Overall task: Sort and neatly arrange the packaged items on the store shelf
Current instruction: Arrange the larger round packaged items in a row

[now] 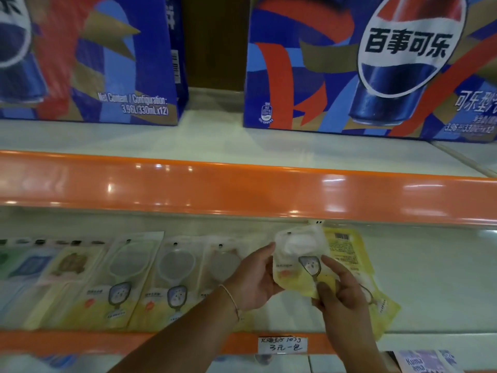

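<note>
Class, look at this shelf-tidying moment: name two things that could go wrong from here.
1. Both hands, left hand and right hand, pinch the held pouch by its edges, so it might slip.
2. Setting it down could nudge the yellow pouch lying underneath, or disturb the neat row of pouches beside it.

Premises: a retail shop. Tiered display shelving with glossy orange edge strips [242,189] runs above and below the grip. A handwritten price label [282,345] is fixed to the shelf edge just below the grip. Boxed Pepsi twelve-can cartons [363,63] stand on the shelf above. Identical packaged pouches [118,281] lie in a row left of the grip.
</note>
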{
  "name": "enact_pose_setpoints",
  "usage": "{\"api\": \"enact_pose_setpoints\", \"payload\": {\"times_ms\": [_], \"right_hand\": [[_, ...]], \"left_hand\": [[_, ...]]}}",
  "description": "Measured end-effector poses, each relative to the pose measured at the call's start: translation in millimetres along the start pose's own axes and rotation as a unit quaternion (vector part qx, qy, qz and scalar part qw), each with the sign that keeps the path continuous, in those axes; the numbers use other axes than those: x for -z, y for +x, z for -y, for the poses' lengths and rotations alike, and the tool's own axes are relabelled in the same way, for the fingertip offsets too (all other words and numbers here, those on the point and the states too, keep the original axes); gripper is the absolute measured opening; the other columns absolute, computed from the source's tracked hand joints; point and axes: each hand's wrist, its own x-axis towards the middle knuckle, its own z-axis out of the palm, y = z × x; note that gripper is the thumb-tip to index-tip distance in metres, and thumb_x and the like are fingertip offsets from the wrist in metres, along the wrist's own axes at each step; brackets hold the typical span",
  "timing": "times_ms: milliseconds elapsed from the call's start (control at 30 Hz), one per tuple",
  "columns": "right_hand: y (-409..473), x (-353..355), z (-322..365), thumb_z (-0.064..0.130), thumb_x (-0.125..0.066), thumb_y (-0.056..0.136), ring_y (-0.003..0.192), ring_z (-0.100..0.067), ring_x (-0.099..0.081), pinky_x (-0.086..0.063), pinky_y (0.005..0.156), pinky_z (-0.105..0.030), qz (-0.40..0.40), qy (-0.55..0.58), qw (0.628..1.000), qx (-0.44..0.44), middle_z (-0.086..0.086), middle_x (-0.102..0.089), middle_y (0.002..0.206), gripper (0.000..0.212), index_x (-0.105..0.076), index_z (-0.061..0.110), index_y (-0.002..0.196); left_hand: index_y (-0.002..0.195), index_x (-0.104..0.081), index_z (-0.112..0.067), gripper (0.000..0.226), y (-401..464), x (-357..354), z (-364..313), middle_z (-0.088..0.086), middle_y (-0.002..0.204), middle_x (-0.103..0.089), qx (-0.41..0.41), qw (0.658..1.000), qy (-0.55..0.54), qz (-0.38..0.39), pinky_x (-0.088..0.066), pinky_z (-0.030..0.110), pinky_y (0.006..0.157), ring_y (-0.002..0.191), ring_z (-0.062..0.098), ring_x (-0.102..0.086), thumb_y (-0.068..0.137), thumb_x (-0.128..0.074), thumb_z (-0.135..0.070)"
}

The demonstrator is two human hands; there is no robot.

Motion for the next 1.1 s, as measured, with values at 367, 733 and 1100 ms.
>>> {"api": "enact_pose_setpoints", "payload": {"times_ms": [367, 733, 1100], "right_hand": [[-15, -11, -8, -0.006, -0.069, 0.081, 0.073, -0.025, -0.06, -0.049, 0.078, -0.042, 0.064, -0.054, 0.995, -0.045, -0.039, -0.063, 0.077, 0.084, -0.034, 0.04, 0.142], [-21, -89, -14, 0.031, -0.064, 0.09, 0.056, -0.021, -0.052, -0.037, 0.056, -0.033, 0.052, -0.108, 0.987, -0.111, -0.013, -0.058, 0.057, 0.037, -0.059, 0.003, 0.067], [-54, -185, -31, 0.021, -0.063, 0.092, 0.077, -0.016, -0.072, -0.058, 0.072, -0.034, 0.112, -0.149, 0.976, -0.116, 0.004, -0.076, 0.079, 0.009, -0.072, 0.021, 0.094]], "left_hand": [[0.096, -0.07, -0.005, 0.011, -24, 26, -8, 0.016, 0.088, -0.071, -0.125, 0.975, 0.174, -0.062, -0.055, 0.037, 0.069, 0.074, 0.029, -0.067, 0.091, -0.061, -0.009], [0.086, -0.066, -0.013, 0.044, -77, 101, -13, 0.005, 0.079, -0.058, -0.161, 0.932, 0.313, -0.092, -0.041, 0.029, 0.07, 0.074, 0.016, -0.055, 0.069, -0.068, -0.053], [0.071, -0.056, -0.021, 0.024, -104, 193, -31, 0.005, 0.075, -0.054, -0.146, 0.924, 0.271, -0.225, -0.044, 0.028, 0.067, 0.066, 0.016, -0.05, 0.093, -0.061, -0.029]]}}
